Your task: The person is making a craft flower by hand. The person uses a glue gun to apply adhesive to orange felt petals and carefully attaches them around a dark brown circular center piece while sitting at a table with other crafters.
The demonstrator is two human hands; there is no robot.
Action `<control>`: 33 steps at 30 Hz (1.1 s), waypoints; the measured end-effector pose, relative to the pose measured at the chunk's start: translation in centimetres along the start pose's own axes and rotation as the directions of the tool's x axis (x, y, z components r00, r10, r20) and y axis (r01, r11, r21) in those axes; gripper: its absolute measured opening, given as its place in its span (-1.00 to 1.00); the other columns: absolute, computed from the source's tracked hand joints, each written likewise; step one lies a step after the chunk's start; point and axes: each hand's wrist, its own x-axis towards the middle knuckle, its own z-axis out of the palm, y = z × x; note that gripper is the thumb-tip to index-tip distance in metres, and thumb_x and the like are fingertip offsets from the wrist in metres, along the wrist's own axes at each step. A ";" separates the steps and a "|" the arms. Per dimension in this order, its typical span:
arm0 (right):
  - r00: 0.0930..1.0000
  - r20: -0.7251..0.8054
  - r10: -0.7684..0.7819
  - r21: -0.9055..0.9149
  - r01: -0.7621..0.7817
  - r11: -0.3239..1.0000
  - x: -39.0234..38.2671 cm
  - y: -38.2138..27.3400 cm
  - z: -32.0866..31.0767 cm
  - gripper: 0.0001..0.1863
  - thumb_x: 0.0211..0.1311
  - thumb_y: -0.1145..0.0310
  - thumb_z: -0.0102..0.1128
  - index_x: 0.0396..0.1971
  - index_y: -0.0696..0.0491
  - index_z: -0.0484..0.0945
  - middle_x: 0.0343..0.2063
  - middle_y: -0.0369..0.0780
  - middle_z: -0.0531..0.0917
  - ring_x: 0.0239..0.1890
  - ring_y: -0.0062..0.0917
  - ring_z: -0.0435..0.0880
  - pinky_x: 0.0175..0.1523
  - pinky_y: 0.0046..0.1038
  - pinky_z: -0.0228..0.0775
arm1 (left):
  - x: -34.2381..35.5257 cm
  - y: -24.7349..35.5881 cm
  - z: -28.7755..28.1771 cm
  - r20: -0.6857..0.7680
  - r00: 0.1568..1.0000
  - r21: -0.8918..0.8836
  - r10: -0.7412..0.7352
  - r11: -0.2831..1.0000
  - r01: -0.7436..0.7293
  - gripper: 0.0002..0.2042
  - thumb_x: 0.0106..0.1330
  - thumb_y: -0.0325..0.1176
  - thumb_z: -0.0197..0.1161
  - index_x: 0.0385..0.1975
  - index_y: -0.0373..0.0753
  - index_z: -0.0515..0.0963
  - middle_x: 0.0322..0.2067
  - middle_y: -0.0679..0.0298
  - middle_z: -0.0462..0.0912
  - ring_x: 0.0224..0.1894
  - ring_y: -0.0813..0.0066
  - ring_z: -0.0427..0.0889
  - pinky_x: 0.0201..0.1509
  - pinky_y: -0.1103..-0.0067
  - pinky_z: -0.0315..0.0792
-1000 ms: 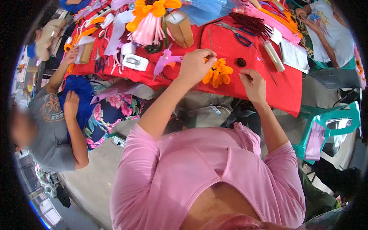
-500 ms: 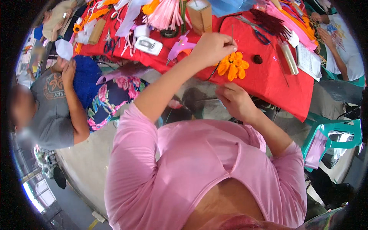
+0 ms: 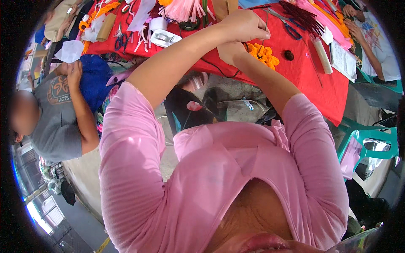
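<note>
My left hand [image 3: 249,27] is closed in a pinch on a thin, upright wire-like stem [image 3: 265,21], above an orange fuzzy flower [image 3: 265,57] lying on the red cloth. My right hand [image 3: 232,52] is just below my left hand and left of the flower; its fingers are mostly hidden behind my left hand and forearm, so what it holds is unclear. A dark cord [image 3: 219,71] hangs in a loop below it. A small dark brown fuzzy ball [image 3: 289,55] lies right of the flower.
The red-covered table [image 3: 316,92] bears blue-handled scissors [image 3: 292,30], a white dispenser [image 3: 164,39], dark red stems [image 3: 299,17], a clear tube [image 3: 322,57] and paper sheets [image 3: 341,65]. A co-worker [image 3: 59,126] holds white paper at left; another [image 3: 371,50] works at right. A green chair [image 3: 375,143] stands right.
My right hand has moved up and left from beside the flower to beneath my left hand. My left hand has risen and shifted right, still pinching the stem. The left co-worker has lifted white paper.
</note>
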 end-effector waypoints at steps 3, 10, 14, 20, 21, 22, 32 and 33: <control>0.998 -0.064 -0.011 0.072 0.016 0.997 0.2 0.2 0.5 -0.56 0.13 0.42 -0.19 0.04 0.20 0.31 0.06 0.04 0.36 0.11 -0.20 0.35 0.20 -0.22 0.12 | 0.3 0.0 -0.1 0.026 0.999 0.045 0.024 0.999 -0.025 -0.70 0.14 -0.15 0.15 -0.27 -0.22 0.60 -0.40 0.21 0.65 -0.30 0.45 0.61 -0.14 0.57 0.42; 0.992 -0.057 0.114 0.338 -0.089 0.937 -0.1 -0.4 1.1 -0.58 0.09 0.39 -0.12 -0.02 0.21 0.36 -0.04 0.06 0.43 0.12 -0.21 0.34 0.19 -0.24 0.13 | 0.9 0.9 -1.0 0.121 0.984 0.134 0.132 0.980 -0.148 -0.69 0.12 -0.12 0.15 -0.28 -0.19 0.62 -0.37 0.17 0.65 -0.32 0.37 0.62 -0.14 0.53 0.42; 0.992 -0.123 0.038 0.116 -0.024 0.993 -2.0 -0.2 1.6 -0.67 0.03 0.38 -0.06 -0.18 0.20 0.45 -0.19 0.02 0.51 0.01 -0.19 0.40 0.13 -0.25 0.18 | 1.4 1.9 -1.3 0.149 0.981 0.142 0.127 0.979 -0.148 -0.70 0.11 -0.13 0.16 -0.28 -0.17 0.61 -0.37 0.16 0.64 -0.31 0.36 0.62 -0.14 0.52 0.43; 0.984 -0.118 0.135 0.546 -0.050 0.836 -9.6 -0.4 -2.8 -0.88 -0.18 0.51 0.07 -0.52 0.16 0.49 -0.48 -0.06 0.51 -0.32 -0.24 0.49 -0.22 -0.30 0.31 | 1.2 0.1 -1.3 0.097 0.968 0.078 0.231 0.968 -0.239 -0.72 0.04 -0.08 0.15 -0.42 -0.13 0.64 -0.49 0.15 0.61 -0.41 0.21 0.60 -0.28 0.41 0.45; 0.973 -0.108 0.203 0.694 -0.073 0.717 -10.8 -0.3 -3.4 -0.87 -0.19 0.52 0.10 -0.51 0.16 0.47 -0.48 -0.05 0.51 -0.31 -0.23 0.49 -0.22 -0.32 0.32 | 1.1 -0.3 -1.3 0.081 0.968 0.093 0.238 0.965 -0.245 -0.73 0.05 -0.10 0.15 -0.42 -0.13 0.64 -0.48 0.14 0.61 -0.40 0.21 0.60 -0.27 0.40 0.45; 0.959 -0.081 0.271 0.819 -0.091 0.567 -12.1 0.0 -3.8 -0.85 -0.20 0.54 0.12 -0.50 0.16 0.45 -0.47 -0.03 0.50 -0.31 -0.21 0.50 -0.21 -0.33 0.33 | 0.9 -0.1 -1.4 0.099 0.967 0.078 0.235 0.967 -0.243 -0.73 0.07 -0.12 0.14 -0.41 -0.17 0.64 -0.45 0.12 0.61 -0.38 0.22 0.61 -0.24 0.42 0.45; 0.930 0.213 0.301 0.967 -0.155 -0.204 -20.4 1.2 -2.5 -0.71 0.01 0.53 0.22 -0.22 0.12 0.41 -0.36 -0.34 0.52 -0.31 -0.67 0.46 -0.20 -0.59 0.34 | 0.0 0.4 -1.2 0.122 0.991 -0.124 0.060 0.991 -0.044 -0.74 0.12 -0.22 0.14 -0.33 -0.26 0.61 -0.42 0.13 0.64 -0.32 0.34 0.63 -0.18 0.52 0.43; 0.924 0.245 0.293 0.959 -0.187 -0.213 -20.9 1.4 -2.5 -0.68 0.06 0.53 0.20 -0.15 0.12 0.42 -0.31 -0.34 0.54 -0.27 -0.66 0.50 -0.15 -0.60 0.36 | -0.2 0.4 -1.2 0.124 0.991 -0.112 0.058 0.993 -0.044 -0.75 0.13 -0.23 0.14 -0.33 -0.26 0.61 -0.42 0.13 0.64 -0.32 0.35 0.63 -0.19 0.53 0.43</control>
